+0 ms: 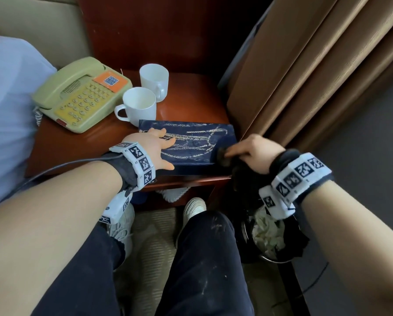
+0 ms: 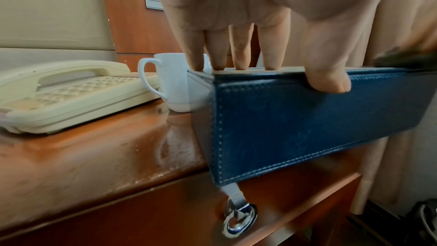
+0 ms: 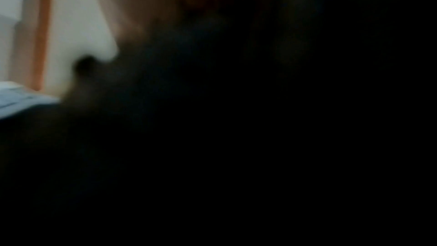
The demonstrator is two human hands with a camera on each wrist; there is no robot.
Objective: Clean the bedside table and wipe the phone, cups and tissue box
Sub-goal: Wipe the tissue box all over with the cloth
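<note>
Two hands work the blue tissue box (image 1: 191, 144) at the bedside table's (image 1: 77, 147) front edge, nearer than the cups (image 1: 143, 103). The left hand (image 1: 154, 147) grips its left end, fingers on top, thumb in front; the right hand (image 1: 254, 151) clutches a dark cloth (image 1: 225, 157) at its right end. Judging from this, brace firmly and wipe outward.

Soft, even daylight in the head view, edges bowed; glare on the table (image 2: 99, 149) (left wrist); right wrist nearly black, blurred.
</note>
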